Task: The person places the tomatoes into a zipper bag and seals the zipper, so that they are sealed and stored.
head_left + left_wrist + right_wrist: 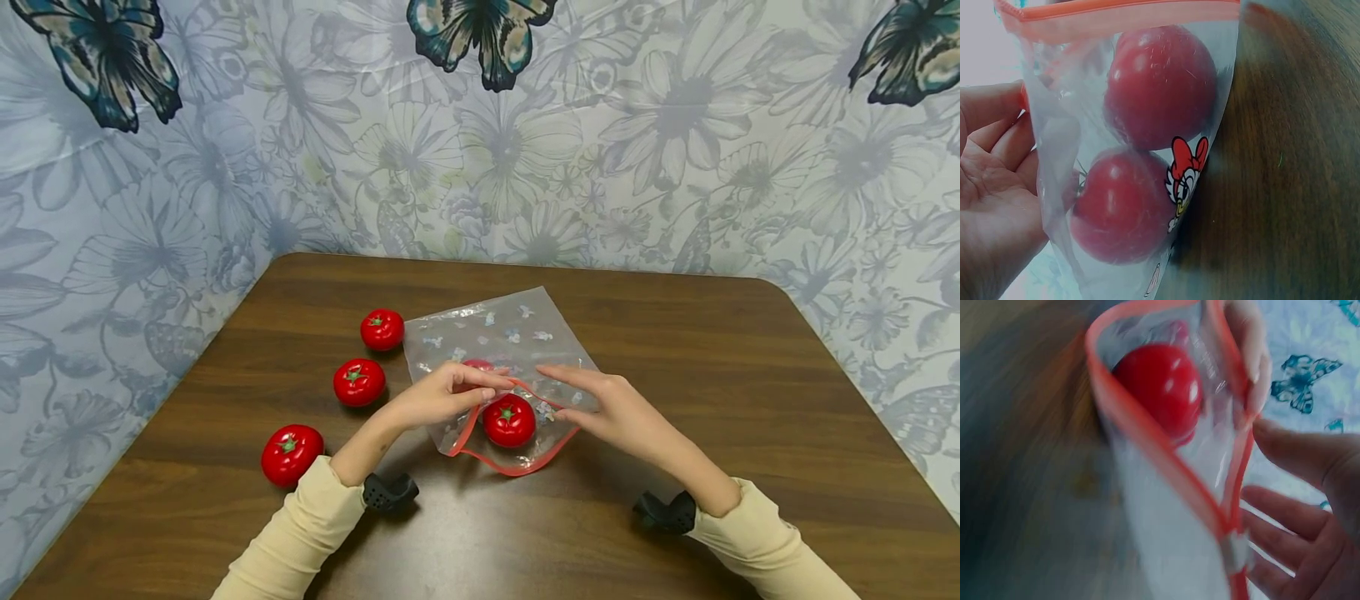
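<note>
A see-through bag (517, 321) lies on the brown table (750, 375). It has a red rim (517, 471), and its mouth gapes toward the person. Two tomatoes are inside the bag. One, the front tomato (509, 421), sits just inside the mouth and shows its green top. The other, the back tomato (477, 364), is deeper in the bag, partly hidden by the left hand (442, 396). In the left wrist view, the two look pressed together through the plastic. A duck picture (1188, 175) with a red bow is printed on the bag.

The left hand pinches the bag by the left part of its rim, between thumb and fingers. The right hand (611, 404) is at the right side of the bag. Its fingers are loose and nearly straight, with the thumb apart from them. The thumb tip is right by the rim, but I cannot tell if it presses on it.

Three more tomatoes are left of the bag. The far tomato (382, 329) is just beside the bag, the middle tomato (359, 382) is near it, and the close tomato (292, 456) is farther from it, by the left sleeve (300, 533). Behind the bag, past the table, hangs a flowery cloth (510, 167) with blue butterflies (483, 37).
</note>
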A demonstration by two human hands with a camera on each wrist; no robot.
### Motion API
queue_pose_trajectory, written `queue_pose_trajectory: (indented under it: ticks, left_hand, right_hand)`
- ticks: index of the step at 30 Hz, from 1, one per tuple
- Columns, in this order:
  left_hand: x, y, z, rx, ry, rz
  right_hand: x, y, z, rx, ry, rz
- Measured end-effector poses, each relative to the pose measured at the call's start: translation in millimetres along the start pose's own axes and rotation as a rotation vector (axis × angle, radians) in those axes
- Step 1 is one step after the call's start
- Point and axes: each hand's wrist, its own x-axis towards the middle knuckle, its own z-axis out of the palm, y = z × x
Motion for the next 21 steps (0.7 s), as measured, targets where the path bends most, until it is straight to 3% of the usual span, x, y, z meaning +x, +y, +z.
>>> queue_pose_trajectory:
  ticks: [3, 9, 17, 21]
  left_hand:
    - [-0.2, 0.0, 0.0, 0.002, 0.004, -0.005]
    - [0.2, -1.8, 0.1, 0.004, 0.002, 0.009]
    - [0.5, -2.1, -0.8, 0.009, -0.017, 0.027]
    - [-0.1, -2.2, -1.1, -0.003, -0.026, 0.019]
  right_hand:
    - [-4.9, 7.1, 0.5, -0.045, -0.02, -0.088]
    - [-7.6, 14.6, 4.0, -0.174, 0.014, -0.251]
    - [-6.8, 14.4, 5.7, -0.199, 0.017, -0.327]
    - [-6.5, 13.3, 7.3, -0.184, -0.009, -0.326]
